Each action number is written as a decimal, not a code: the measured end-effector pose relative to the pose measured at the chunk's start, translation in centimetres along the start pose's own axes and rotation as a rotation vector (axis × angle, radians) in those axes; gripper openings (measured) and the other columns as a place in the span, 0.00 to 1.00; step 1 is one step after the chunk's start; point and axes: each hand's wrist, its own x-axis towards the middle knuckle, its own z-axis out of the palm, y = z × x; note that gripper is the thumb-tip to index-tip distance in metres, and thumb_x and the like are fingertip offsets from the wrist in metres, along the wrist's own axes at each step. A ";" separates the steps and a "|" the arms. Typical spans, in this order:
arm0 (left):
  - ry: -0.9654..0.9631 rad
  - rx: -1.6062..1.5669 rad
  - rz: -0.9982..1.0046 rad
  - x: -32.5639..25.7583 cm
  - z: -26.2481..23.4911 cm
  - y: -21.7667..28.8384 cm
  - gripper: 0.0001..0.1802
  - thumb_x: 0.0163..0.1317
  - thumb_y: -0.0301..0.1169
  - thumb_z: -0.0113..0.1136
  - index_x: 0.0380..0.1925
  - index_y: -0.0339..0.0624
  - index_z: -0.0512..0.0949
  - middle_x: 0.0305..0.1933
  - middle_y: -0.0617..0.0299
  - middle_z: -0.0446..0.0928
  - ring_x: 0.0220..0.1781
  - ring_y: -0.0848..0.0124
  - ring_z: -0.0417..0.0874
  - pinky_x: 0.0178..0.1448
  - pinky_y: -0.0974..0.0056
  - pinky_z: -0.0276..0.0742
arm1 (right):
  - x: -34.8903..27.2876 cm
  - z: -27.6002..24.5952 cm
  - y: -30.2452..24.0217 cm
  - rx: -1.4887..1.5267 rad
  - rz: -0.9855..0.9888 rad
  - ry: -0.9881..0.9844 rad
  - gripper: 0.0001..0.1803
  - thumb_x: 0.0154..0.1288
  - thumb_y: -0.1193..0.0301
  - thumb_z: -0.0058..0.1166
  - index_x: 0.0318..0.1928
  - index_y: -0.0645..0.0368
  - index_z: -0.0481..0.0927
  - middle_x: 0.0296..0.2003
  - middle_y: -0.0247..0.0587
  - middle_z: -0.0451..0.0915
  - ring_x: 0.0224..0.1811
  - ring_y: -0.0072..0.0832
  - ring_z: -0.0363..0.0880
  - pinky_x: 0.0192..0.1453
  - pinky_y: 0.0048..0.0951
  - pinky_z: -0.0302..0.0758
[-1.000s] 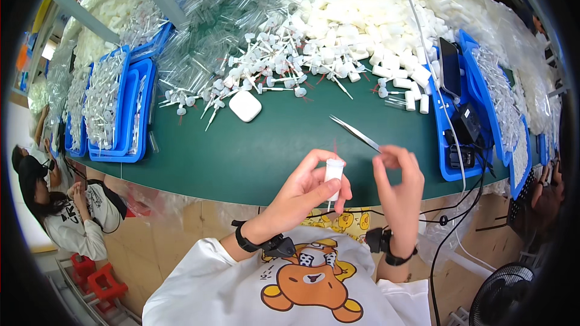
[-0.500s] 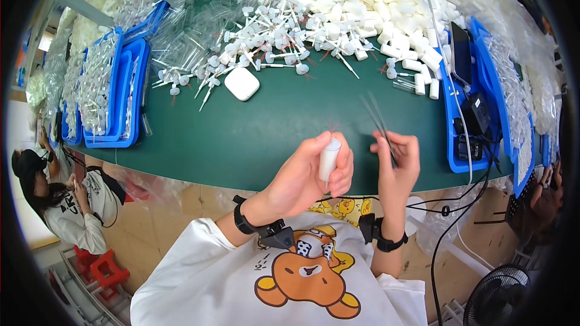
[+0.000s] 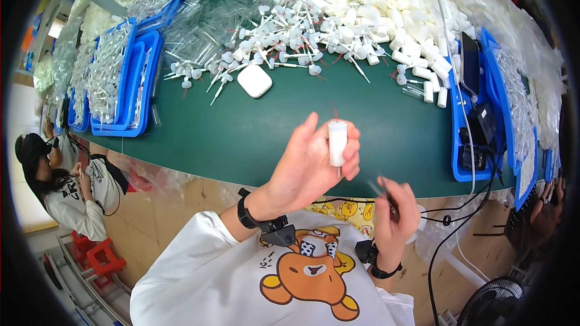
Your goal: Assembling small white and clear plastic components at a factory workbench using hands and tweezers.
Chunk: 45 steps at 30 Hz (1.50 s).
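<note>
Between the left hand's fingers stands a white tube.

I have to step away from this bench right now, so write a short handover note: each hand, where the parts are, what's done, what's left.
Left hand: holds a white pump cap upright, thin tube poking out below.
Right hand: closed on a clear, blurred piece, below the cap, apart from it.
Parts: loose pump caps and white bottles piled on the green table; blue trays at left.
Done: cap picked up.
Left: the two held pieces are not joined.
</note>
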 end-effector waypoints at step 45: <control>-0.267 0.177 0.267 -0.4 -1.0 -2.4 0.21 0.66 0.42 0.51 0.54 0.53 0.58 0.44 0.56 0.74 0.54 0.56 0.75 0.64 0.49 0.64 | -0.1 2.1 -1.7 -0.198 -0.116 0.038 0.13 0.53 0.81 0.58 0.42 0.66 0.78 0.20 0.39 0.72 0.16 0.30 0.69 0.19 0.27 0.64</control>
